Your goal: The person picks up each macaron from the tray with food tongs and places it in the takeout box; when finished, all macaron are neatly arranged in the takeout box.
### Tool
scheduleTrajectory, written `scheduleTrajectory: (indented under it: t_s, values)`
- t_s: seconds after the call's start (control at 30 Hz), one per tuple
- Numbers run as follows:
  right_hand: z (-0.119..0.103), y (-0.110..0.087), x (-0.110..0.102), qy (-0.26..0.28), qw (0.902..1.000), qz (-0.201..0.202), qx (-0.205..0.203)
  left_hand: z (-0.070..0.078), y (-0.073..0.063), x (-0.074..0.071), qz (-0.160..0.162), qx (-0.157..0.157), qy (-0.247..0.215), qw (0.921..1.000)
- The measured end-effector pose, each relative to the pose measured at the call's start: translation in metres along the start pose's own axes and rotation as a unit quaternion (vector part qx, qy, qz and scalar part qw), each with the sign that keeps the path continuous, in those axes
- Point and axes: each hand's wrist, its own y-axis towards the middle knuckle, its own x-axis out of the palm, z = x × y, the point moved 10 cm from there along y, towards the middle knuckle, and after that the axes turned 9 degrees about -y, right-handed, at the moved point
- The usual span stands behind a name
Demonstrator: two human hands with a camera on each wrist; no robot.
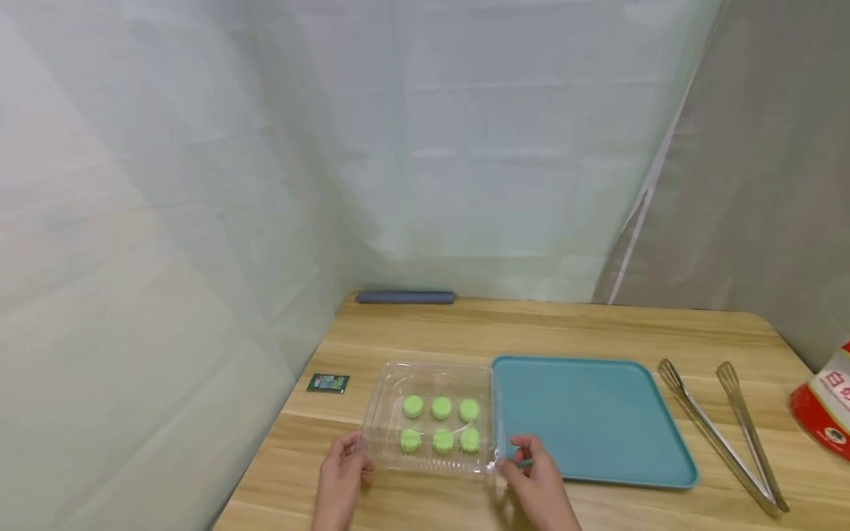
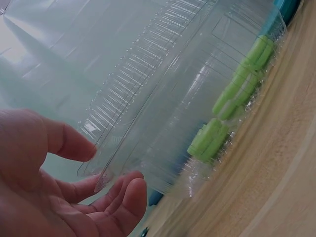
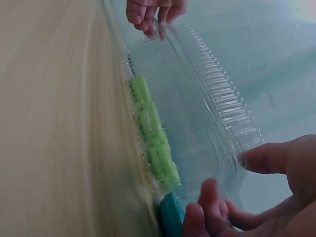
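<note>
A clear plastic clamshell box (image 1: 458, 379) stands on the wooden table, its ribbed lid down over the base. Several small green round cakes (image 1: 441, 408) sit inside in two rows. At the near left corner my left hand (image 1: 341, 472) pinches the rim, thumb on the lid edge and fingers below. My right hand (image 1: 534, 479) pinches the near right corner the same way, beside the tray. From the left wrist, the lid edge (image 2: 123, 94) runs away from the left thumb. Whether the lid is fully snapped down cannot be told.
A blue tray (image 1: 591, 420) lies right of the box, close to its side. Metal tongs (image 1: 720, 442) rest farther right, with a red and white container (image 1: 830, 405) at the edge. A small green packet (image 1: 328, 383) is left; a dark blue roll (image 1: 405, 297) lies at the back.
</note>
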Motion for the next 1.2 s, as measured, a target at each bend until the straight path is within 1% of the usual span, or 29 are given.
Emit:
scheduleTrajectory:
  t_s: [0.1, 0.2, 0.27, 0.5, 0.63, 0.83, 1.07, 1.2]
  values:
    - [0.005, 0.0, 0.006, -0.005, 0.9992, -0.04, 0.007, -0.001, 0.002, 0.003, -0.013, 0.003, -0.004, 0.9999]
    - [0.011, -0.001, 0.012, 0.022, 0.9962, -0.08, 0.023, -0.004, 0.003, 0.004, -0.029, 0.001, -0.007, 0.9995]
    - [0.013, -0.002, 0.015, 0.035, 0.9949, -0.091, 0.025, -0.005, 0.003, 0.004, -0.034, -0.001, -0.01, 0.9994]
    - [0.01, -0.004, 0.014, 0.051, 0.9951, -0.082, 0.018, 0.0, 0.001, 0.003, -0.046, 0.007, -0.016, 0.9988]
    - [0.009, -0.003, 0.016, 0.052, 0.995, -0.084, 0.008, 0.003, -0.001, 0.004, -0.045, 0.006, -0.021, 0.9987]
    - [0.009, -0.003, 0.013, 0.06, 0.9952, -0.078, -0.002, 0.003, -0.003, 0.007, -0.045, 0.008, -0.033, 0.9984]
    - [0.01, -0.001, 0.014, 0.097, 0.9925, -0.069, 0.025, 0.003, -0.002, 0.006, -0.041, 0.009, -0.03, 0.9987]
    - [0.01, -0.003, 0.016, 0.101, 0.9919, -0.07, 0.033, 0.002, -0.002, 0.005, -0.039, 0.004, -0.025, 0.9989]
